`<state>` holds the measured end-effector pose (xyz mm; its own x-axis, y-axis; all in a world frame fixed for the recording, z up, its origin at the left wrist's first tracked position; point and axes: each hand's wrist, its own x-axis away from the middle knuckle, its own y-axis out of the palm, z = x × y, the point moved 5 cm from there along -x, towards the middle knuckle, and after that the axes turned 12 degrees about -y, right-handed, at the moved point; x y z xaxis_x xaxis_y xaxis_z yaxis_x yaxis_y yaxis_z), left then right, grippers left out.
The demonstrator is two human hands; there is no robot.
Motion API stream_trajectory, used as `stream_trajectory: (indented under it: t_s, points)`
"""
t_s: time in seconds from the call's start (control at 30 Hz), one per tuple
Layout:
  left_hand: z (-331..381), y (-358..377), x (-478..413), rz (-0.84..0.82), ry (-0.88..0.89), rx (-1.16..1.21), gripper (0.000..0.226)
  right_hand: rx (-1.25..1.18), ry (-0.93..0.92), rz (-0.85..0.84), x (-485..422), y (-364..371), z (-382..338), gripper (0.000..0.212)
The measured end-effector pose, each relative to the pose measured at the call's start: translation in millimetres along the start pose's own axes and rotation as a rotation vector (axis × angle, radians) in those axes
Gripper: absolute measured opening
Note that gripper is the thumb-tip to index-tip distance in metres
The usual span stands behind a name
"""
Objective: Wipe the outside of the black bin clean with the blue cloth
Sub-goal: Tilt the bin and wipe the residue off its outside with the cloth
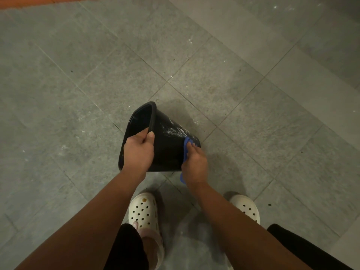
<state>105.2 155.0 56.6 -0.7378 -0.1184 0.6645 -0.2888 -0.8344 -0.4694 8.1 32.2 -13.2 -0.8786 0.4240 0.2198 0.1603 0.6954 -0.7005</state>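
On speckled grey tiles point(78, 78), glossy tapered bin point(167, 151)

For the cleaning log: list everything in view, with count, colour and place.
black bin: 1, black, tipped on the floor, centre
blue cloth: 1, blue, against the bin's side near its base
smears: several, white, on the bin's outer wall
floor tiles: many, grey, all around
strip: 1, orange, top left edge
clogs: 2, white, bottom of view
left hand: 1, grips the bin's rim
right hand: 1, holds the cloth to the bin
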Motion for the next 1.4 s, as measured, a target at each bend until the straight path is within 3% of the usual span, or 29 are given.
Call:
stream_trajectory:
  t_s: [0.17,0.3,0.53,0.67,0.93,1.17,1.4]
  points:
    - [-2,0,-4,0.017,-0.005,0.003,0.025,-0.025,-0.032,-0.015,-8,-2,1,0.064]
    - [2,1,-4,0.051,0.091,-0.101,0.024,-0.023,0.144,-0.068,-4,-2,18,0.064]
    - [5,4,-4,0.066,0.115,-0.171,0.026,-0.007,-0.015,-0.012,-5,1,-4,0.066]
    - [8,7,3,0.077,0.183,-0.220,0.026,0.025,0.093,-0.071,-8,-2,15,0.065]
    - [11,6,1,0.063,0.173,-0.244,0.028,0.073,-0.016,-0.046,-6,0,5,0.068]
    - [11,4,0,0.039,0.152,-0.222,0.029,0.060,0.132,-0.113,-9,-1,19,0.063]
    - [7,0,-4,0.007,0.090,-0.128,0.025,0.105,0.007,-0.090,-18,0,8,0.067]
